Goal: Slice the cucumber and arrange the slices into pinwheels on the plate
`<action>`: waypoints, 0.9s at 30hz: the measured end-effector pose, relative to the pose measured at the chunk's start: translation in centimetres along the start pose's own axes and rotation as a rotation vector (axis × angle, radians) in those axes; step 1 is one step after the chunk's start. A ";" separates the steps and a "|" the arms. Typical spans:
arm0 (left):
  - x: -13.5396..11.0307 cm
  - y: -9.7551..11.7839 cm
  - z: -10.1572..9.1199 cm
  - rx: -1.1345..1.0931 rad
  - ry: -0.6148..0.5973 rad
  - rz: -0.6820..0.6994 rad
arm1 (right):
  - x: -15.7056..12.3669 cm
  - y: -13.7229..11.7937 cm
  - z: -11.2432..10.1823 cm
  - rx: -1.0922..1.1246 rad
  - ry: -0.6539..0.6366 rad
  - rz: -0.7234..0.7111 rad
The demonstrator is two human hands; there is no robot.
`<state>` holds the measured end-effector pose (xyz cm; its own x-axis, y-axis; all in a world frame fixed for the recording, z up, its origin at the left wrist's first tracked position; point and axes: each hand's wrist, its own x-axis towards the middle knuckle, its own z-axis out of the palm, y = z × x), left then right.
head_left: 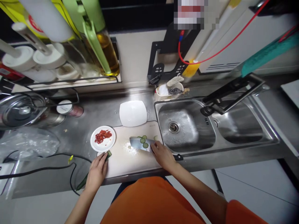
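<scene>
My left hand [97,169] is closed around a cucumber [82,183], at the left edge of the pale cutting board [121,165]. The cucumber's cut end pokes out past my fingertips. On the board, my right hand [163,155] grips a kitchen knife [135,143] where blade and handle meet, its broad blade pointing left. The butt of the black handle shows beyond my wrist. Several cucumber slices [145,145] lie on or against the blade, and a paler slice sits near my right fingers. Wet spots glisten left of the blade.
A white plate [95,145] with chopped red pieces [102,136] overlaps the board's left corner. Behind stands a white square dish [133,113]. A double sink [187,124] with a dark faucet [224,96] lies right. A black cable [46,168] and plastic bag [30,141] are left.
</scene>
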<state>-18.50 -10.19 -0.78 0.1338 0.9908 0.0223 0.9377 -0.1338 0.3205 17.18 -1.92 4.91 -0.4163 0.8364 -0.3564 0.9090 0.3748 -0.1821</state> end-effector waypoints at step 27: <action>15.8 14.7 4.0 -0.256 -0.279 -0.058 | -2.9 1.1 -0.7 -0.043 -0.061 -0.112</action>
<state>-1.30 3.44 0.53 0.1977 0.9478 -0.2501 0.8407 -0.0328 0.5406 19.38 -3.67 6.36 -0.5143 0.7631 -0.3914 0.8563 0.4825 -0.1845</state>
